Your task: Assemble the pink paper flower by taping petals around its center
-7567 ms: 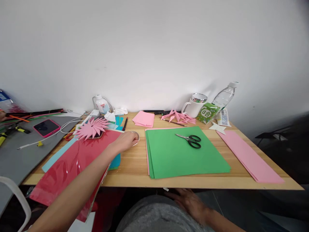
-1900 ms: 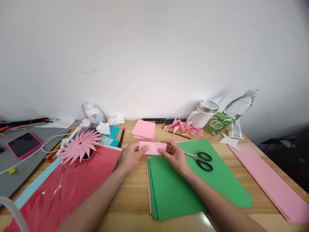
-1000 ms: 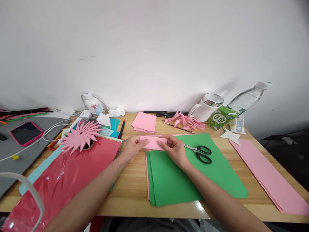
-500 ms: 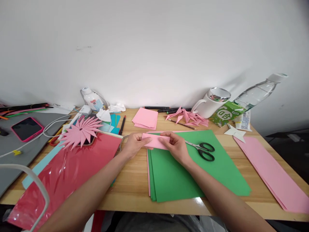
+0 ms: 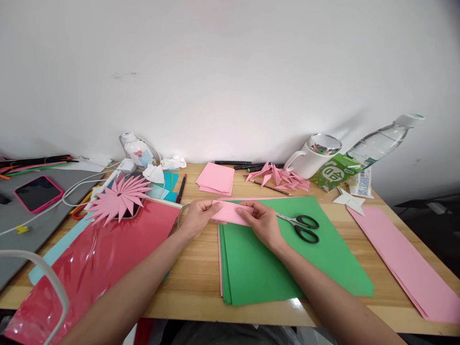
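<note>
Between my two hands is a folded piece of pink paper [image 5: 232, 213], held level just above the green sheets [image 5: 273, 261]. My left hand [image 5: 199, 216] pinches its left end, thumb on top and fingers behind. The right end is gripped the same way by my right hand [image 5: 262, 221]. Black-handled scissors [image 5: 304, 227] lie on the green sheets, right of my right hand. Behind my hands sits a stack of pink paper squares [image 5: 215, 178]. Several pointed folded pink pieces [image 5: 278, 177] are heaped to its right. A pink pinwheel-shaped paper piece [image 5: 120, 195] rests at the left.
At the back right stand a white mug [image 5: 312, 155], a green packet [image 5: 336, 170] and a leaning water bottle [image 5: 383, 141]. Long pink strips [image 5: 406, 263] lie far right. On the left are a red plastic-covered sheet [image 5: 122, 249], a phone [image 5: 39, 193] and white cables.
My hands keep their pinch on the pink paper, which tilts slightly more down at its right end. The whole view has shifted a little.
</note>
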Available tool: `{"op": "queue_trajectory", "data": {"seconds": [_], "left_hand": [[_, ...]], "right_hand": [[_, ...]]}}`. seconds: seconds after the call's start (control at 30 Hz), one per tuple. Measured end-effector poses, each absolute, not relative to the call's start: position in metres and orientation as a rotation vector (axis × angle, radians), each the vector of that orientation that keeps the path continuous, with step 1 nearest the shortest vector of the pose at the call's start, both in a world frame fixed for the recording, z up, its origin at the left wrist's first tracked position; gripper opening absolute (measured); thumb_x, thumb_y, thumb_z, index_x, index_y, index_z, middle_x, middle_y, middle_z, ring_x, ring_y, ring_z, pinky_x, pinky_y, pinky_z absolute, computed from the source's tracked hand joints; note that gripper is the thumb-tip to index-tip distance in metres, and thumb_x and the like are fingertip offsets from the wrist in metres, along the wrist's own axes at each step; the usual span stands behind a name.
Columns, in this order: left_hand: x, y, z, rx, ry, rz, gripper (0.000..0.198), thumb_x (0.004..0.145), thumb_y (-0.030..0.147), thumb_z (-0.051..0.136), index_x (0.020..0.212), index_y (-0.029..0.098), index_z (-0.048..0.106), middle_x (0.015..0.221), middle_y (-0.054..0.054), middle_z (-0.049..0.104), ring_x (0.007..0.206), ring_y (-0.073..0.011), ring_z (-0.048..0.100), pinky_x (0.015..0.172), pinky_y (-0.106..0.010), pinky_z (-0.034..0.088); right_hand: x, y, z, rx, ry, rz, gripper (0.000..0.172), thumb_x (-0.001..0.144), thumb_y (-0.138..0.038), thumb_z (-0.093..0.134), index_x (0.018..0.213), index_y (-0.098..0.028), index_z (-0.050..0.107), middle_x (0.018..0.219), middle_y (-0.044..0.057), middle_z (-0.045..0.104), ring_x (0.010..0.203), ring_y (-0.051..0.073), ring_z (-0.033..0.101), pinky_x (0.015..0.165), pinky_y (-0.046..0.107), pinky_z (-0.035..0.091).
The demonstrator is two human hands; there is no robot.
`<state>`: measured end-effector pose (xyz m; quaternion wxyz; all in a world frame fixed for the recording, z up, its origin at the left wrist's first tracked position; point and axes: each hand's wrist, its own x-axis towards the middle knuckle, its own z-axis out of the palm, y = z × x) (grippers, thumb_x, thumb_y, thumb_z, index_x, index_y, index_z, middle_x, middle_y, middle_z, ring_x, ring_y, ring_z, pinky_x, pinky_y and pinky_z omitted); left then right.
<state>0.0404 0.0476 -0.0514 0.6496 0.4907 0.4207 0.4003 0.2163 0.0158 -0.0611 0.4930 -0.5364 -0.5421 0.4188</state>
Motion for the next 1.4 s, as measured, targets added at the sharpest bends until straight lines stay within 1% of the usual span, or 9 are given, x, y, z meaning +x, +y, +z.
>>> {"op": "queue_trajectory", "data": {"seconds": [0.3,0.47,0.6,0.73,0.97,1.1,1.23,1.4], "left_hand": [[0.0411,0.0466,-0.0477,1.159,0.977,0.905,0.030,0.067,0.043,0.067,0.079,0.016,0.072,0.070,-0.001,0.066,0.063,-0.0158,0.058,0.056,-0.027,0.053],[0.0407,0.0465,-0.0482,1.175,0.980,0.898,0.031,0.067,0.044,0.066,0.078,0.015,0.072,0.069,-0.001,0.065,0.063,-0.0154,0.057,0.056,-0.028,0.054],[0.0401,0.0468,-0.0492,1.163,0.958,0.915,0.030,0.068,0.044,0.066,0.074,0.015,0.071,0.068,0.000,0.064,0.063,-0.0150,0.057,0.055,-0.028,0.054],[0.0400,0.0467,-0.0468,1.164,0.969,0.913,0.029,0.068,0.043,0.067,0.074,0.015,0.072,0.069,0.000,0.064,0.063,-0.0143,0.056,0.055,-0.026,0.053],[0.0409,0.0467,-0.0447,1.115,0.970,0.913,0.030,0.066,0.043,0.068,0.076,0.016,0.072,0.069,0.000,0.065,0.065,-0.0160,0.057,0.055,-0.028,0.054],[0.0406,0.0467,-0.0454,1.117,0.987,0.910,0.030,0.066,0.044,0.068,0.075,0.016,0.072,0.069,-0.001,0.065,0.066,-0.0169,0.058,0.056,-0.028,0.054],[0.0391,0.0465,-0.0470,1.167,0.998,0.897,0.030,0.068,0.045,0.066,0.077,0.016,0.072,0.068,-0.001,0.064,0.064,-0.0159,0.058,0.056,-0.027,0.053],[0.0377,0.0465,-0.0458,1.189,1.002,0.884,0.029,0.068,0.045,0.065,0.071,0.016,0.070,0.063,0.000,0.061,0.062,-0.0155,0.056,0.055,-0.027,0.052]], "right_hand": [[0.2164,0.0156,-0.0629,-1.295,-1.312,1.016,0.029,0.071,-0.044,0.063,0.079,-0.016,0.065,0.073,0.003,0.064,0.061,0.015,0.053,0.053,0.024,0.040],[0.2163,0.0158,-0.0646,-1.278,-1.301,1.026,0.028,0.072,-0.043,0.063,0.080,-0.016,0.065,0.074,0.004,0.064,0.062,0.014,0.052,0.053,0.024,0.040],[0.2159,0.0159,-0.0652,-1.267,-1.253,1.054,0.030,0.070,-0.043,0.065,0.080,-0.015,0.065,0.073,0.003,0.064,0.060,0.014,0.051,0.051,0.024,0.039],[0.2149,0.0161,-0.0630,-1.249,-1.212,1.054,0.031,0.067,-0.043,0.067,0.081,-0.016,0.063,0.074,0.004,0.063,0.060,0.013,0.052,0.050,0.023,0.040],[0.2144,0.0167,-0.0585,-1.245,-1.135,1.128,0.035,0.062,-0.047,0.070,0.076,-0.016,0.061,0.065,0.001,0.060,0.053,0.011,0.048,0.045,0.022,0.037],[0.2149,0.0174,-0.0573,-1.244,-1.144,1.135,0.036,0.063,-0.049,0.069,0.075,-0.016,0.061,0.064,0.001,0.060,0.053,0.011,0.049,0.046,0.022,0.037],[0.2147,0.0180,-0.0567,-1.251,-1.157,1.125,0.035,0.062,-0.049,0.069,0.071,-0.016,0.062,0.064,0.001,0.060,0.054,0.011,0.049,0.047,0.022,0.038],[0.2130,0.0181,-0.0568,-1.250,-1.122,1.181,0.036,0.062,-0.049,0.069,0.071,-0.015,0.061,0.060,0.000,0.057,0.050,0.010,0.045,0.044,0.022,0.034]]}}
